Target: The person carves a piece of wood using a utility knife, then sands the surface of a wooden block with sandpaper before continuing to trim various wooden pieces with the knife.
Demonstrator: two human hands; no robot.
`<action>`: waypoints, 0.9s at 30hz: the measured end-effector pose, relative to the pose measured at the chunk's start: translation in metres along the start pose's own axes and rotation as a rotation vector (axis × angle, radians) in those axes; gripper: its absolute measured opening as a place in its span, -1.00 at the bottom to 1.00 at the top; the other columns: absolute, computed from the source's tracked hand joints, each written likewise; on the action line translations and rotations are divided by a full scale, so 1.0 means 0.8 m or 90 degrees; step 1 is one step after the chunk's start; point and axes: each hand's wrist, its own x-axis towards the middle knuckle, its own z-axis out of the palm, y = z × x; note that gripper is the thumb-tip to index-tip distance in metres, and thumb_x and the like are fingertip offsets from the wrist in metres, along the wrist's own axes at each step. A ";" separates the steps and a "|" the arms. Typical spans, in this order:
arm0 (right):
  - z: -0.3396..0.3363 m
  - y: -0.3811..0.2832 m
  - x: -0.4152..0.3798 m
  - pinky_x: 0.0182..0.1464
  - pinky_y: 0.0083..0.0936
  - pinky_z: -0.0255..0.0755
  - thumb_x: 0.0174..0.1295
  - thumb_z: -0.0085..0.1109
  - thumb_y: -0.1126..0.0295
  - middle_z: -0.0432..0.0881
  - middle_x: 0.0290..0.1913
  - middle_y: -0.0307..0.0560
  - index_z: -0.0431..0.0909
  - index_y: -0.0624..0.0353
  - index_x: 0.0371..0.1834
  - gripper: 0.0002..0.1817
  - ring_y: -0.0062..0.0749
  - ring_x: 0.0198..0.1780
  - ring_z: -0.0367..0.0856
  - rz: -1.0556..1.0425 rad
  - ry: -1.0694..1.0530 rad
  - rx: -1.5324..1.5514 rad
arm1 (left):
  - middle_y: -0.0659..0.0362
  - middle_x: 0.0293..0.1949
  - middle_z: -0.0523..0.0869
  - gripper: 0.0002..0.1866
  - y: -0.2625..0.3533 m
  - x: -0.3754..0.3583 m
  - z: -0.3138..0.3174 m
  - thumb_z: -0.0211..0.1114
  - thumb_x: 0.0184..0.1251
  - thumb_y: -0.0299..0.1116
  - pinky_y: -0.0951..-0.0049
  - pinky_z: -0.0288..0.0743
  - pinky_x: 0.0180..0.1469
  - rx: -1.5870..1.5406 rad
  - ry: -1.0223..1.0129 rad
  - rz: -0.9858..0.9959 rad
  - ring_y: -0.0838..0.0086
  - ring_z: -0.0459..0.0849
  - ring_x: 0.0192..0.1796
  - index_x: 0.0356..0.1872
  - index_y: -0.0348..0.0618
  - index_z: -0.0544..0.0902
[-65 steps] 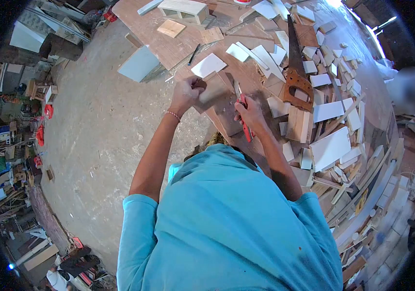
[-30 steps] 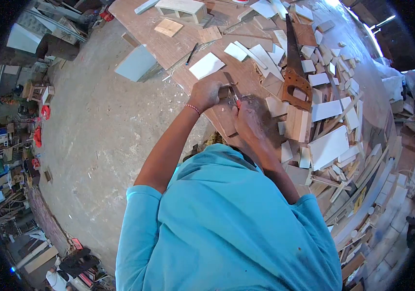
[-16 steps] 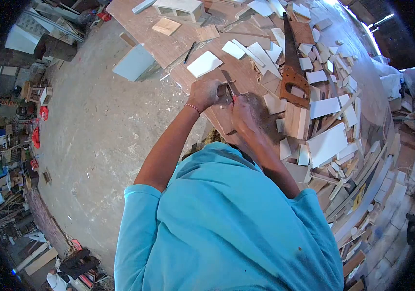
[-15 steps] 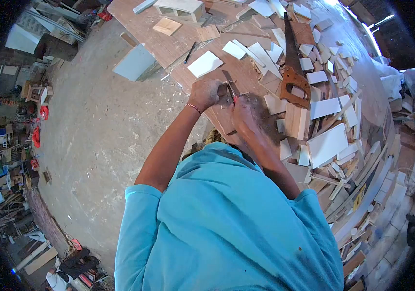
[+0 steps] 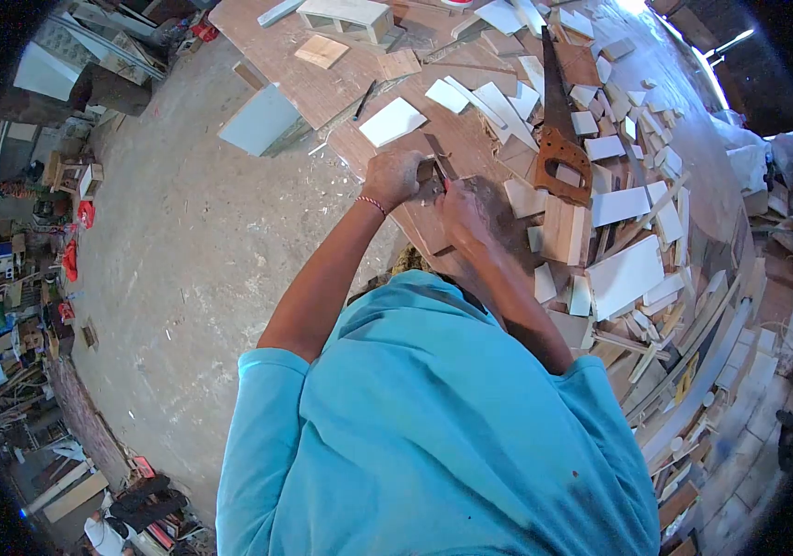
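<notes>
At the near edge of the wooden worktable (image 5: 350, 153), my two hands are close together. My left hand (image 5: 395, 178) is closed on a small brownish piece (image 5: 427, 170), mostly hidden by the fingers. Fingers wrapped, my right hand (image 5: 459, 213) grips a red-handled tool with a thin dark blade (image 5: 440, 173), whose tip is close to that piece. The tool's exact kind is too small to tell. Just beyond the hands lies a flat dark strip (image 5: 436, 146). A white-faced board offcut (image 5: 393, 122) rests farther up the table.
A handsaw (image 5: 563, 167) lies to the right on heaped wood offcuts (image 5: 626, 278). A pencil-like dark stick (image 5: 364, 100), a bare wood block (image 5: 320, 52) and a small wooden frame (image 5: 348, 17) are on the table. Concrete floor (image 5: 202, 241) stretches left, with clutter along the wall.
My right hand has shifted slightly left, and the red-handled tool has turned a little with it. My left hand stays in place around the small piece.
</notes>
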 end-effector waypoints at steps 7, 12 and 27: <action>0.002 0.004 -0.001 -0.19 -0.13 0.31 0.07 -0.12 0.31 0.47 -0.28 0.32 0.36 0.35 -0.21 -0.68 0.10 -0.18 0.45 0.013 -0.012 -0.041 | 0.07 -0.44 0.60 -0.81 0.000 -0.005 0.003 0.15 -0.17 -0.35 0.29 0.45 -0.30 -0.029 0.024 0.022 0.24 0.58 -0.31 -0.43 -0.08 0.57; 0.002 0.003 0.000 -0.15 -0.14 0.30 0.06 -0.13 0.31 0.47 -0.26 0.32 0.36 0.35 -0.20 -0.67 0.11 -0.15 0.44 0.029 -0.023 -0.040 | 0.08 -0.43 0.61 -0.80 0.003 -0.007 -0.001 0.15 -0.15 -0.31 0.30 0.45 -0.30 -0.053 0.024 0.025 0.27 0.58 -0.32 -0.42 -0.06 0.57; 0.033 0.019 0.024 -0.14 -0.13 0.32 0.10 -0.18 0.29 0.49 -0.26 0.29 0.37 0.32 -0.20 -0.67 0.10 -0.16 0.46 0.056 -0.015 -0.051 | 0.06 -0.42 0.60 -0.79 0.003 -0.010 0.008 0.15 -0.17 -0.39 0.28 0.44 -0.32 -0.042 0.036 0.025 0.24 0.58 -0.33 -0.40 -0.08 0.56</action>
